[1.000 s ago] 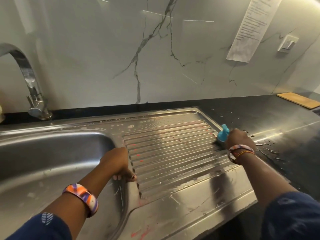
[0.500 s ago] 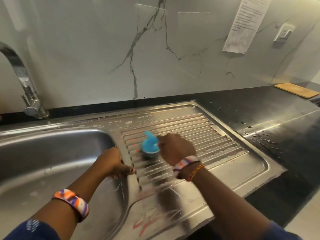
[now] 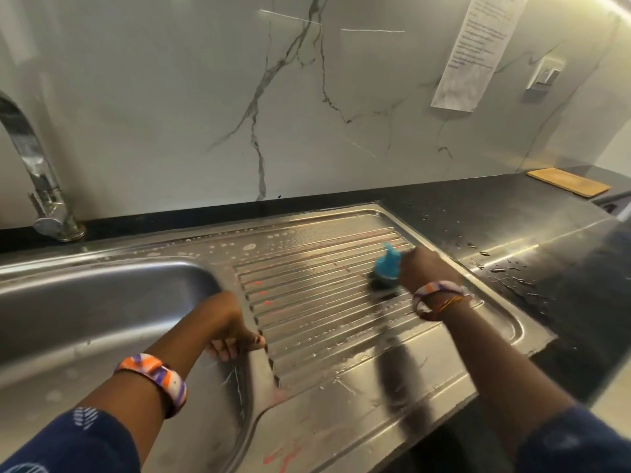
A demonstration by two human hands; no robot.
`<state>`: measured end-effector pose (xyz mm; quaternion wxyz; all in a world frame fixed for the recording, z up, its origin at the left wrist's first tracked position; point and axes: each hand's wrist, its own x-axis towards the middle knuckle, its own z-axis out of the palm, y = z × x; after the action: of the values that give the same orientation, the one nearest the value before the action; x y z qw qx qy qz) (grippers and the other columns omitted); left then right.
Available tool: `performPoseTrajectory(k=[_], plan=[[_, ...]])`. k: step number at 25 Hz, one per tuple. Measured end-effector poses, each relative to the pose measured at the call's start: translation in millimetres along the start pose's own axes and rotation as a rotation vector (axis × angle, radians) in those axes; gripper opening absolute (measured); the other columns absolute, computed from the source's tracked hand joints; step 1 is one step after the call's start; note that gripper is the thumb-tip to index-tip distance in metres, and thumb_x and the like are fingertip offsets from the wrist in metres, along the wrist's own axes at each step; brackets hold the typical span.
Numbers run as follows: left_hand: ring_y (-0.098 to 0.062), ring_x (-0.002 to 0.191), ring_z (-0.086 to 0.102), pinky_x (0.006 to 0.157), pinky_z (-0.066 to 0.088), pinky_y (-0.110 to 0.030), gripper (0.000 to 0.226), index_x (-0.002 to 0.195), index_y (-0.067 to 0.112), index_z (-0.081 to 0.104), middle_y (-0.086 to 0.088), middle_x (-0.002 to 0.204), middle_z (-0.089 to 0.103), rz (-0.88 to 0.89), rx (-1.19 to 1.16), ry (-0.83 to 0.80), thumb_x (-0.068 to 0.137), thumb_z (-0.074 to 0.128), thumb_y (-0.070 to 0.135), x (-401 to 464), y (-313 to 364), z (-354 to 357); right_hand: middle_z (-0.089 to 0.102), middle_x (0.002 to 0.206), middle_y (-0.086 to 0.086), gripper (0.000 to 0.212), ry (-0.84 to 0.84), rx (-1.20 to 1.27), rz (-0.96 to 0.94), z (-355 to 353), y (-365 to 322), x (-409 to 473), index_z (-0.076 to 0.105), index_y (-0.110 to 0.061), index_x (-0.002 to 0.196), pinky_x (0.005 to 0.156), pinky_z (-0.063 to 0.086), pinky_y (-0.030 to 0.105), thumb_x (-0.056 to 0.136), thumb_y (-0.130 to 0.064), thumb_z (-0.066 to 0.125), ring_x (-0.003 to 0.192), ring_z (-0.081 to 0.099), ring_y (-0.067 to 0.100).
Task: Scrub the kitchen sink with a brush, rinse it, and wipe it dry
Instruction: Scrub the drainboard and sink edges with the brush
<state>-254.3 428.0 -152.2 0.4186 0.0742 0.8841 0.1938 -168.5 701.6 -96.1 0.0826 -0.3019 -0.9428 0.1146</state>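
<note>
The steel sink has a basin (image 3: 85, 312) at the left and a ribbed drainboard (image 3: 317, 302) at the right, wet with soap spots and small pink marks. My right hand (image 3: 426, 271) grips a blue brush (image 3: 386, 268) whose dark bristles press on the far right ribs of the drainboard. My left hand (image 3: 225, 322) holds the ridge between basin and drainboard, fingers curled over the edge.
A chrome tap (image 3: 37, 186) stands at the back left. The black counter (image 3: 546, 254) to the right carries water drops and a wooden board (image 3: 568, 181) far back. A paper sheet (image 3: 474, 52) and a wall switch (image 3: 545, 75) are on the marble wall.
My right hand swept the brush from the drainboard's right edge to its left ribs, then back toward the right. My left hand kept its hold on the ridge.
</note>
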Motion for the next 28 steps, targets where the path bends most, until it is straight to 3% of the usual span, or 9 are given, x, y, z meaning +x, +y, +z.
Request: performPoseTrajectory(k=[4, 7, 11, 13, 16, 19, 23, 26, 28], plan=[[-0.004, 0.066, 0.054, 0.058, 0.043, -0.014, 0.025, 0.089, 0.014, 0.058, 0.003, 0.081, 0.059, -0.073, 0.086, -0.058, 0.096, 0.049, 0.037, 8.6, 3.2, -4.5, 0.068, 0.106, 0.01, 0.033, -0.123, 0.093, -0.45, 28.6, -79.4, -90.9, 0.061, -0.024, 0.122, 0.076, 0.049, 0.033, 0.095, -0.031, 0.044, 0.099, 0.064, 0.03], [-0.006, 0.069, 0.057, 0.06, 0.046, -0.016, 0.023, 0.081, 0.015, 0.055, 0.002, 0.081, 0.062, -0.076, 0.082, -0.049, 0.095, 0.052, 0.033, 10.6, 1.5, -6.2, 0.068, 0.111, 0.007, 0.037, -0.069, 0.095, -0.554, 31.2, -90.1, -101.0, 0.052, -0.034, 0.131, 0.077, 0.049, 0.032, 0.096, -0.031, 0.041, 0.102, 0.062, 0.028], [-0.01, 0.083, 0.058, 0.063, 0.045, -0.016, 0.032, 0.106, 0.01, 0.062, -0.006, 0.112, 0.065, -0.063, 0.014, -0.068, 0.093, 0.055, 0.038, 5.8, -4.3, -4.9, 0.069, 0.105, 0.011, 0.032, 0.017, -0.106, -0.307, 14.1, -11.6, -25.1, 0.06, -0.028, 0.123, 0.072, 0.048, 0.031, 0.096, -0.028, 0.042, 0.095, 0.065, 0.03], [-0.009, 0.078, 0.058, 0.063, 0.045, -0.016, 0.042, 0.12, 0.004, 0.059, -0.01, 0.118, 0.064, -0.057, 0.005, -0.062, 0.093, 0.056, 0.036, 4.8, -4.2, -4.8, 0.068, 0.105, 0.015, 0.03, 0.094, -0.201, -0.088, 0.4, 35.2, 14.1, 0.065, -0.017, 0.117, 0.073, 0.048, 0.032, 0.096, -0.025, 0.044, 0.095, 0.066, 0.031], [-0.006, 0.07, 0.056, 0.063, 0.046, -0.016, 0.031, 0.108, 0.008, 0.062, -0.005, 0.104, 0.065, -0.06, -0.022, -0.064, 0.093, 0.056, 0.035, 6.0, -2.7, -5.3, 0.065, 0.112, 0.018, 0.031, 0.112, -0.169, 0.165, -13.0, 81.3, 51.5, 0.063, -0.01, 0.118, 0.081, 0.049, 0.036, 0.095, -0.024, 0.049, 0.1, 0.063, 0.032], [-0.005, 0.069, 0.056, 0.063, 0.045, -0.016, 0.024, 0.082, 0.013, 0.058, 0.003, 0.082, 0.061, -0.074, -0.046, -0.07, 0.093, 0.056, 0.035, 5.1, -2.4, -6.1, 0.064, 0.114, 0.02, 0.032, 0.043, -0.043, 0.204, -10.0, 73.0, 59.3, 0.063, -0.004, 0.118, 0.085, 0.047, 0.035, 0.093, -0.02, 0.051, 0.103, 0.061, 0.033], [-0.006, 0.069, 0.057, 0.063, 0.046, -0.017, 0.025, 0.078, 0.012, 0.057, 0.001, 0.077, 0.061, -0.084, -0.074, -0.06, 0.092, 0.058, 0.033, 0.3, -1.7, -8.1, 0.067, 0.108, 0.019, 0.033, -0.083, 0.056, -0.096, 10.2, -3.9, -0.1, 0.066, -0.007, 0.114, 0.082, 0.049, 0.033, 0.093, -0.025, 0.048, 0.101, 0.064, 0.032], [-0.008, 0.069, 0.059, 0.065, 0.048, -0.018, 0.021, 0.08, 0.012, 0.058, 0.0, 0.077, 0.062, -0.073, -0.105, -0.023, 0.092, 0.059, 0.03, -4.2, -1.7, -5.3, 0.07, 0.103, 0.01, 0.041, -0.142, 0.164, -0.423, 30.2, -76.6, -77.6, 0.065, -0.022, 0.118, 0.078, 0.051, 0.033, 0.088, -0.037, 0.041, 0.097, 0.066, 0.029], [-0.01, 0.069, 0.061, 0.066, 0.049, -0.02, 0.017, 0.084, 0.01, 0.059, -0.002, 0.076, 0.064, -0.061, -0.146, 0.017, 0.09, 0.063, 0.026, -7.6, -3.2, -1.0, 0.068, 0.109, 0.007, 0.038, -0.109, 0.143, -0.528, 37.8, -103.6, -102.5, 0.057, -0.03, 0.126, 0.08, 0.05, 0.034, 0.092, -0.033, 0.039, 0.102, 0.063, 0.029]])
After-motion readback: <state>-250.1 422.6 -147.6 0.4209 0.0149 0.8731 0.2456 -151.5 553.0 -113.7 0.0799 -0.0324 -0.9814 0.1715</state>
